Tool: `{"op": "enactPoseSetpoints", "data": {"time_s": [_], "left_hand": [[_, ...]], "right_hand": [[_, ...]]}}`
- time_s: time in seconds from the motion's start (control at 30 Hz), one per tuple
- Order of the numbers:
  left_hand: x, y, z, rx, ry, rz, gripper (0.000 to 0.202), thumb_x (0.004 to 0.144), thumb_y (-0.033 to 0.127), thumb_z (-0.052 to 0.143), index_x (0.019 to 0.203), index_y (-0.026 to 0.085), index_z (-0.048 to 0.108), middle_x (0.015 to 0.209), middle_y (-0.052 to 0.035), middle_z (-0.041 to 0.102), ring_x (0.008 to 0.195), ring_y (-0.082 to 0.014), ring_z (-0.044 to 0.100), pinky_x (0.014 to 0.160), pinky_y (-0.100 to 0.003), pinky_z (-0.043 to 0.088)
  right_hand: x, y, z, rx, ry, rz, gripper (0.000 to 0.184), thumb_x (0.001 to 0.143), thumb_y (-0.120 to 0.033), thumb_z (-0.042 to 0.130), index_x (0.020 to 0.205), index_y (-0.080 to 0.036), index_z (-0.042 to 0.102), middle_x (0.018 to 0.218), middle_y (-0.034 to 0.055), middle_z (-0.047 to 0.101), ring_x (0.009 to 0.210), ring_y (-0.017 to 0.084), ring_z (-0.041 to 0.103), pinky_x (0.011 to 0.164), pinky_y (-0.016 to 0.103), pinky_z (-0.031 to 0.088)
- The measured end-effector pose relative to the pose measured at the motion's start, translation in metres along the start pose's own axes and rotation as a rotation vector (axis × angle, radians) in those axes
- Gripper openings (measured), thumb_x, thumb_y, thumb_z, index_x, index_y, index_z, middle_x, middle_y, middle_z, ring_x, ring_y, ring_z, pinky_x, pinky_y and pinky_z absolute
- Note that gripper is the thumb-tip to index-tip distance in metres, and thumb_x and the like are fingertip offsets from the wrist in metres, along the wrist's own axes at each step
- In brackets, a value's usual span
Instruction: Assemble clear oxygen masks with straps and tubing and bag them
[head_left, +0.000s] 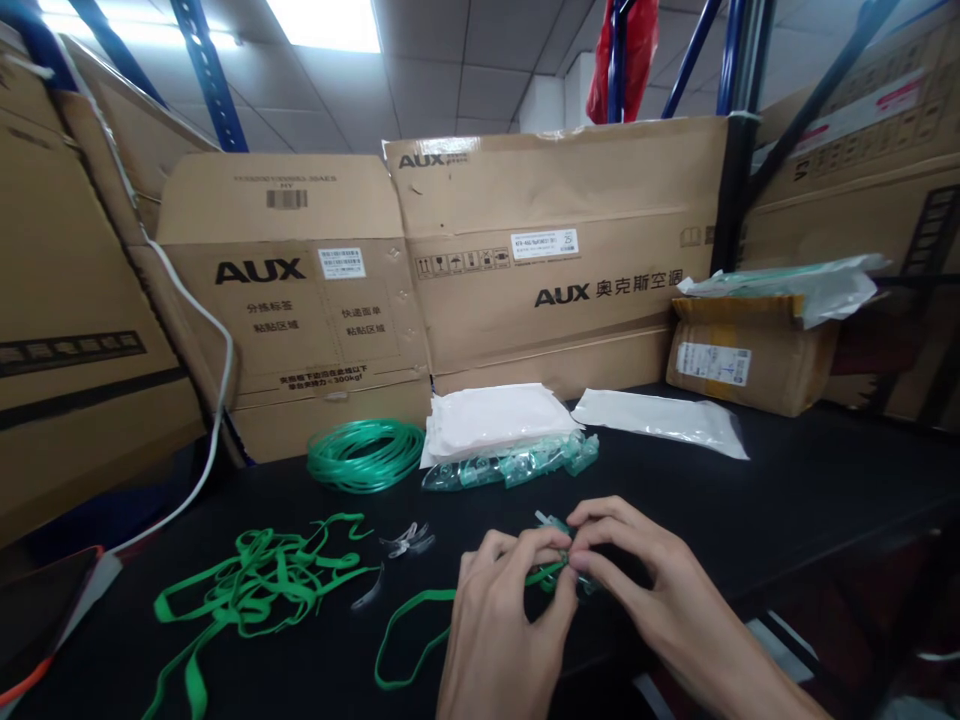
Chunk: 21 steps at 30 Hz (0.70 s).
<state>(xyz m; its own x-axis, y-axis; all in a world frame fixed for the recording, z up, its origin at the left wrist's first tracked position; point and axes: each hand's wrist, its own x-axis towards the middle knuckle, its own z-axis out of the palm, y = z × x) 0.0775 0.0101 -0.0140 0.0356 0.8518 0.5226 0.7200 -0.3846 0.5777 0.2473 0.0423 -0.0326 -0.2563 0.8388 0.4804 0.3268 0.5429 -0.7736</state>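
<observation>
My left hand (502, 620) and my right hand (645, 580) meet over the black table (810, 500), fingers pinched together on a small clear-green plastic piece (559, 555). A green elastic strap (409, 630) runs from that piece and loops down to the left on the table. Most of the piece is hidden behind my fingers.
A heap of green straps (247, 585) lies at left, small clear clips (409, 542) beside it. Behind are a coil of green tubing (366, 453), a pile of clear green parts (517, 462), white plastic bags (495, 415), and AUX cardboard boxes (555, 250) as a back wall.
</observation>
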Motion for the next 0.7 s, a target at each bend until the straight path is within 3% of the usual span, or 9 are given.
{"op": "enactPoseSetpoints", "data": {"time_s": [0.37, 0.7], "left_hand": [[-0.002, 0.000, -0.002, 0.059, 0.040, 0.019, 0.023, 0.086, 0.013, 0.068, 0.096, 0.033, 0.074, 0.088, 0.0038, 0.077, 0.086, -0.0219, 0.072, 0.081, -0.036, 0.047], [-0.003, -0.003, -0.005, 0.062, 0.069, 0.010, 0.021, 0.086, 0.015, 0.069, 0.095, 0.033, 0.074, 0.087, 0.0033, 0.076, 0.083, -0.0220, 0.072, 0.082, -0.037, 0.049]], "right_hand": [[-0.001, -0.010, -0.002, -0.004, 0.072, -0.018, 0.018, 0.104, -0.034, 0.055, 0.091, -0.027, 0.066, 0.117, 0.0033, 0.068, 0.113, 0.021, 0.067, 0.096, 0.028, 0.051], [0.001, -0.013, -0.015, 0.017, 0.252, -0.055, 0.015, 0.102, -0.037, 0.060, 0.094, -0.026, 0.066, 0.113, 0.0049, 0.069, 0.111, 0.022, 0.069, 0.093, 0.029, 0.056]]}}
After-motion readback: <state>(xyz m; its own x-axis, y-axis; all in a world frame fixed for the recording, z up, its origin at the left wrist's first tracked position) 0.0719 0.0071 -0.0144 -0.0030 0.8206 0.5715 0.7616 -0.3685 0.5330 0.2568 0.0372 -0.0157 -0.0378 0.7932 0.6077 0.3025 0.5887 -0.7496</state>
